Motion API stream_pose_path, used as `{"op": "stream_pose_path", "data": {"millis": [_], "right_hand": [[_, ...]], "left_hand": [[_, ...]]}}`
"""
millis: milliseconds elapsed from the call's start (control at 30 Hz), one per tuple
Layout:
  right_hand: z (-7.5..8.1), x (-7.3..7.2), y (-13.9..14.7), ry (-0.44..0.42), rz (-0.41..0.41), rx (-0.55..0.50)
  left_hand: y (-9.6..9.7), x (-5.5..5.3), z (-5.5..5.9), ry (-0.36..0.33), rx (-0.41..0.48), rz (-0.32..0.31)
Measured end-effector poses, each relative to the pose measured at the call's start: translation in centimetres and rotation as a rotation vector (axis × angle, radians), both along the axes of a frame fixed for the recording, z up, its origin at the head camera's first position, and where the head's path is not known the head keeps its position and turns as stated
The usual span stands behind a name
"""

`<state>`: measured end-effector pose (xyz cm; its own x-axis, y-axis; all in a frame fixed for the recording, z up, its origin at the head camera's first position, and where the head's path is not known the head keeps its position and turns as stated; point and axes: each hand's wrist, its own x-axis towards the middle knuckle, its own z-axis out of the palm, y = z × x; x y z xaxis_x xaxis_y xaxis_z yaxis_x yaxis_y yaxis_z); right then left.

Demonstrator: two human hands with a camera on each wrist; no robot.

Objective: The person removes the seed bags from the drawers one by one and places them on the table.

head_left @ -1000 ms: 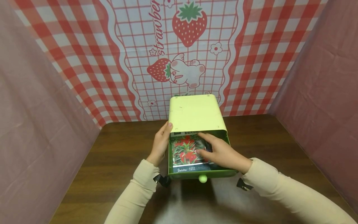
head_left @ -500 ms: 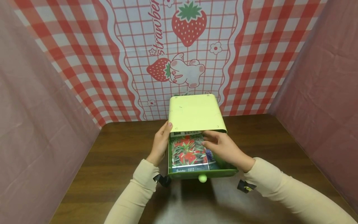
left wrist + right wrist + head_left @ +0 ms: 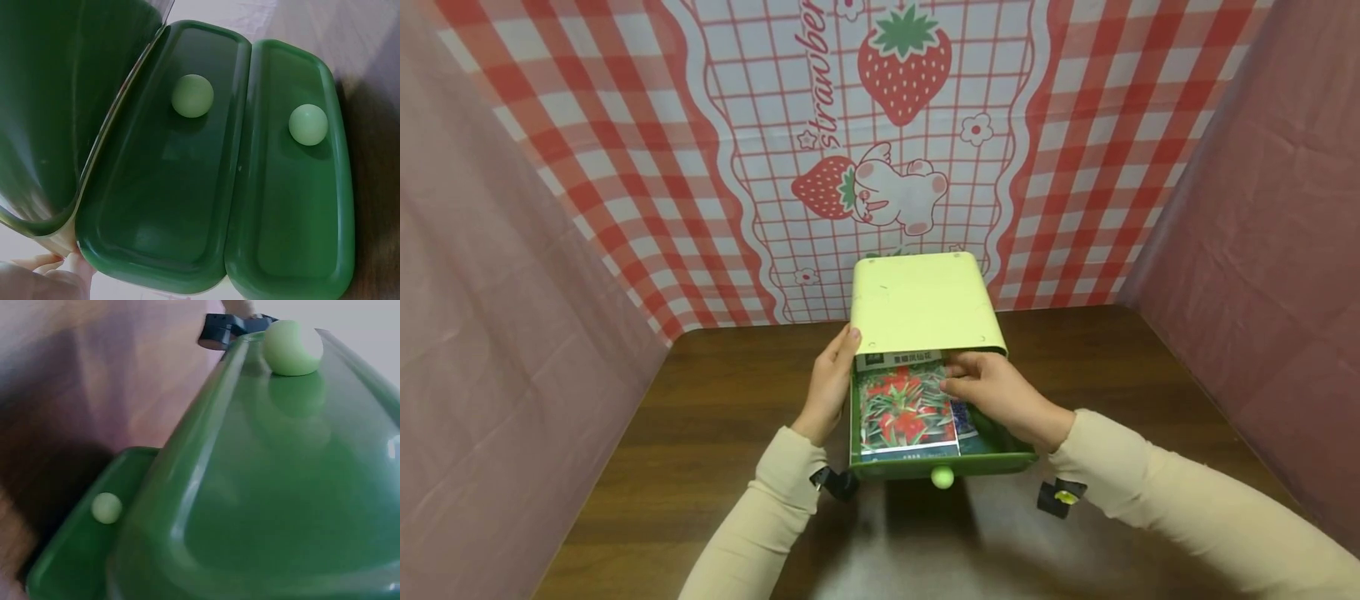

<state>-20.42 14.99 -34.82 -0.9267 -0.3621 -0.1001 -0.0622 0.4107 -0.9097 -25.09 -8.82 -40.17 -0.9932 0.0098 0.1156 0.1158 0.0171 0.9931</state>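
A small cabinet with a pale yellow top [image 3: 925, 304] stands on the table, its top green drawer [image 3: 992, 464] pulled out. Inside lies a seed packet [image 3: 904, 410] with red flowers, a pale header strip and a dark lower band. My right hand [image 3: 1006, 398] reaches into the drawer and pinches this packet's right edge between thumb and curled fingers. Partly under it shows another packet [image 3: 964, 418] with purple-blue flowers. My left hand [image 3: 826, 387] rests along the cabinet's left side, fingers straight; in the left wrist view, its fingertips touch the casing beside the drawers.
Below, two closed green drawers, an upper one [image 3: 162, 181] and a lower one [image 3: 290, 206], carry round pale knobs. The pulled-out drawer has its own knob [image 3: 942, 477]. Brown wooden table [image 3: 700, 467] surrounds the cabinet, with a strawberry-print cloth [image 3: 745, 208] behind and pink curtains [image 3: 497, 333] at both sides.
My right hand has drawn back to the right from over the packet, its fingers curling at the edge. The red-flower packet has slid toward the drawer front, showing more header. Left hand unchanged.
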Motion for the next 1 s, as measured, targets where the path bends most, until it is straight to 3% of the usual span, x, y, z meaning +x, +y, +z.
{"op": "stream_pose_path", "data": {"millis": [267, 500, 700, 1000], "right_hand": [[-0.2, -0.6, -0.8, -0.132, 0.037, -0.008], [-0.5, -0.3, -1.0, -0.136, 0.056, -0.017], [-0.6, -0.4, -1.0, -0.144, 0.016, -0.037], [0.7, -0.3, -0.4, -0.144, -0.032, -0.053]], "left_hand": [[0.0, 0.2, 0.1, -0.007, 0.011, -0.002], [0.0, 0.2, 0.1, -0.004, 0.024, -0.008], [-0.1, 0.3, 0.2, 0.003, 0.029, -0.002], [0.0, 0.2, 0.0, -0.004, 0.028, -0.010]]}}
